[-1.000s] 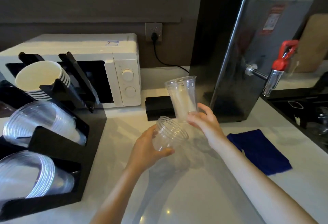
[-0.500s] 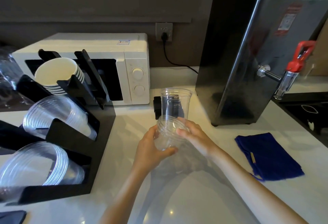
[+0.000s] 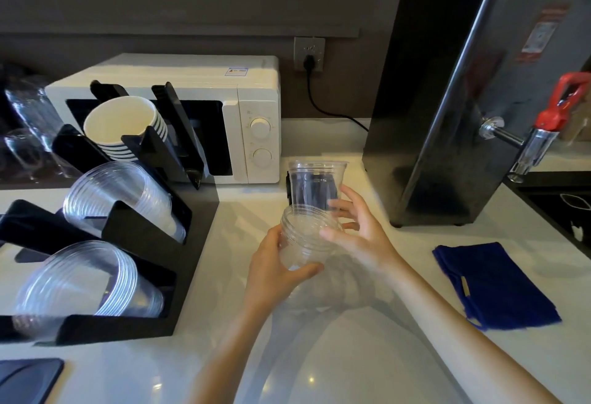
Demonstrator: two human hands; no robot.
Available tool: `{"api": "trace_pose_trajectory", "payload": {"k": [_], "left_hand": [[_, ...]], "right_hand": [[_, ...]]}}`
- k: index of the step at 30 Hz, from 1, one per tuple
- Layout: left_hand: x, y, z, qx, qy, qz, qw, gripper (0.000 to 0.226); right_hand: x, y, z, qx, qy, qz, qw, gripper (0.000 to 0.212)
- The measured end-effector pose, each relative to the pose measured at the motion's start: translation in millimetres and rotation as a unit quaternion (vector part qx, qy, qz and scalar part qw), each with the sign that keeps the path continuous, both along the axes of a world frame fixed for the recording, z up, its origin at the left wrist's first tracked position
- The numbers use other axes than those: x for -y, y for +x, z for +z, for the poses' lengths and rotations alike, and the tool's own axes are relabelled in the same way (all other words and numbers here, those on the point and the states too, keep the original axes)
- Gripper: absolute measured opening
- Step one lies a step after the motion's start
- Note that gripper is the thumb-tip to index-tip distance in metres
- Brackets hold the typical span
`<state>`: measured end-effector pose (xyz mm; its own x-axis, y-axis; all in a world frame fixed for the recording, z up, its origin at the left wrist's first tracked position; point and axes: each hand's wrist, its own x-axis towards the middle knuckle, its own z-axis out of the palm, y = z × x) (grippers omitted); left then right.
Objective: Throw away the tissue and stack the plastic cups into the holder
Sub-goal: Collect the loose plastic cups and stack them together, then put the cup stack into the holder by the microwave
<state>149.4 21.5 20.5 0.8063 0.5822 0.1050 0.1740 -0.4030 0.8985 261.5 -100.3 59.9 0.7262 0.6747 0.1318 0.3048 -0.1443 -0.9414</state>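
Observation:
My left hand [image 3: 275, 272] grips a short nested stack of clear plastic cups [image 3: 303, 243], tilted with its mouth facing up and away from me. Above it, my right hand [image 3: 361, 237] holds a single clear plastic cup [image 3: 315, 183] upright by its lower part. The base of that cup sits at the mouth of the stack. A black cup holder [image 3: 140, 234] stands at the left of the white counter. It carries two slanted stacks of clear cups [image 3: 118, 199] [image 3: 86, 282] and a stack of paper cups [image 3: 121, 125]. I see no tissue.
A white microwave [image 3: 249, 99] stands behind the holder. A tall steel water boiler [image 3: 463, 115] with a red tap rises at the right. A folded blue cloth [image 3: 492, 285] lies on the counter to the right of my arms. A dark flat object [image 3: 28, 378] sits at the bottom left.
My right hand has lowered the single cup from a raised, tilted position down to the mouth of the stack in my left hand. The view has shifted a little to the left.

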Motion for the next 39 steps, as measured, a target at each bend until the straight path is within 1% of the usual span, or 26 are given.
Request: {"api": "trace_pose_trajectory", "payload": {"k": [2,4,6,7,9,11,14,16,17,19,20,21,23,26,28,32,34,36,38,39], "left_hand": [[2,0,2,-0.004,0.005,-0.003,1.000,0.078],[2,-1,2,-0.001,0.007,0.000,1.000,0.077],[2,-2,2,0.002,0.004,0.007,1.000,0.074],[2,-3,2,0.003,0.003,0.010,1.000,0.073],[1,-3,3,0.002,0.002,0.013,1.000,0.072],[2,-2,2,-0.001,0.001,0.011,1.000,0.073],[3,-2,3,-0.004,0.000,0.009,1.000,0.076],[3,-2,3,-0.005,-0.003,0.014,1.000,0.076],[2,-2,3,-0.006,-0.007,0.017,1.000,0.076],[-1,-3,4,-0.009,-0.019,0.022,1.000,0.076],[-2,-4,4,-0.010,-0.024,0.023,0.999,0.077],[-3,-4,3,-0.011,-0.028,0.025,0.999,0.078],[-4,-3,1,-0.013,-0.033,0.029,0.999,0.078],[-4,-4,0,-0.013,-0.038,0.029,0.999,0.076],[-4,-5,-1,-0.012,-0.040,0.033,0.999,0.076],[-5,-8,-2,-0.015,-0.051,0.033,0.998,0.083],[-5,-10,4,-0.021,-0.054,0.024,0.998,0.088],[-6,-12,16,-0.020,-0.053,0.010,0.998,0.098],[-7,-16,34,-0.002,-0.049,0.006,0.999,0.110],[-8,-20,43,0.010,-0.046,0.011,0.999,0.115]], "right_hand": [[0,1,2,0.007,-0.006,0.021,1.000,0.071],[1,4,1,0.004,-0.006,0.027,1.000,0.055],[2,3,1,-0.026,0.015,0.025,0.999,0.034],[2,2,2,-0.041,0.025,0.026,0.999,0.027],[2,-1,3,-0.051,0.039,0.022,0.998,0.022],[1,-2,3,-0.052,0.049,0.018,0.997,0.023],[-1,-1,0,-0.076,0.038,0.006,0.996,0.035],[-3,-1,0,-0.087,0.022,0.008,0.996,0.035],[-4,-1,-1,-0.091,0.013,0.005,0.996,0.042],[-5,0,-3,-0.103,0.004,-0.003,0.995,0.071],[-5,-1,-4,-0.106,0.003,0.000,0.994,0.078],[-5,-2,-4,-0.105,0.001,0.006,0.994,0.080],[-6,-4,-4,-0.109,-0.004,0.023,0.994,0.080],[-8,-8,-6,-0.122,-0.009,0.050,0.991,0.071],[-9,-12,-8,-0.129,-0.009,0.058,0.990,0.071],[-12,-16,-6,-0.127,-0.014,0.063,0.990,0.068],[-12,-16,-4,-0.128,-0.022,0.068,0.989,0.065],[-14,-18,2,-0.114,-0.029,0.073,0.990,0.065],[-18,-22,12,-0.098,-0.018,0.079,0.992,0.061],[-21,-24,19,-0.090,-0.004,0.081,0.993,0.056]]}}
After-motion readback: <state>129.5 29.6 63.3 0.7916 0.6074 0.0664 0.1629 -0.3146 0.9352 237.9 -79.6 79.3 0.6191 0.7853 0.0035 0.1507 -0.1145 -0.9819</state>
